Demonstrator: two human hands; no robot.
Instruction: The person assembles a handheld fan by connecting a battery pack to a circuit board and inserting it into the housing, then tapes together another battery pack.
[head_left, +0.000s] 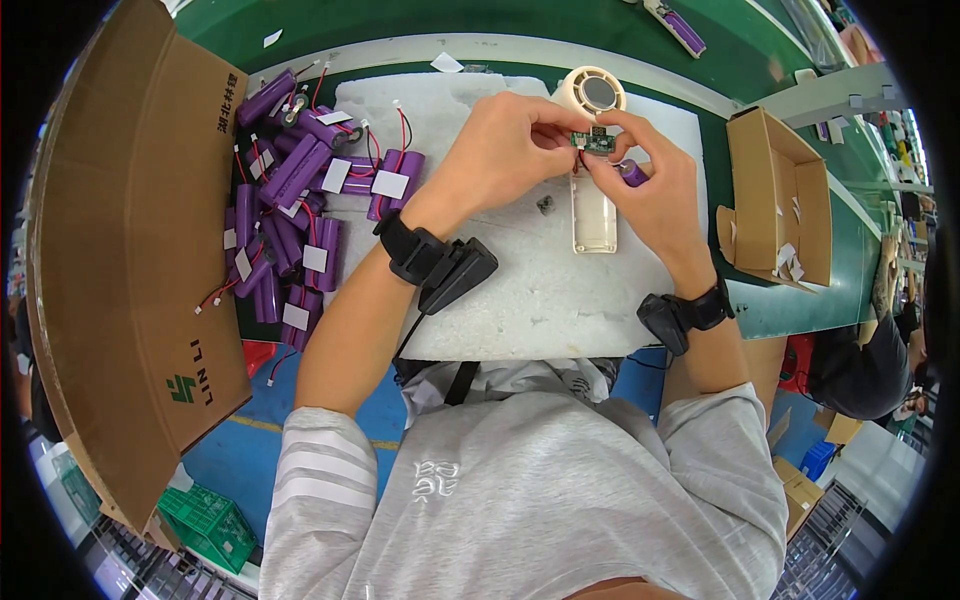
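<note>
Between my two hands is a small green circuit board (601, 144), pinched at its sides by the fingertips. My left hand (510, 150) is closed at the board's left end, where a small pale connector and red wire show. My right hand (650, 190) grips the right end between thumb and forefinger. A purple battery cell (633, 173) shows beside the right fingers, mostly hidden. Just below lies a cream handle shell (595, 222), open side up, with a round cream head (592, 92) above it. A small dark part (545, 205) rests left of the shell.
A white foam sheet (480, 320) covers the work surface. Several purple batteries (297, 170) with red wires and white tags are piled on the left, beside a tall cardboard box (140, 250). A smaller open carton (785, 200) with paper scraps stands at right.
</note>
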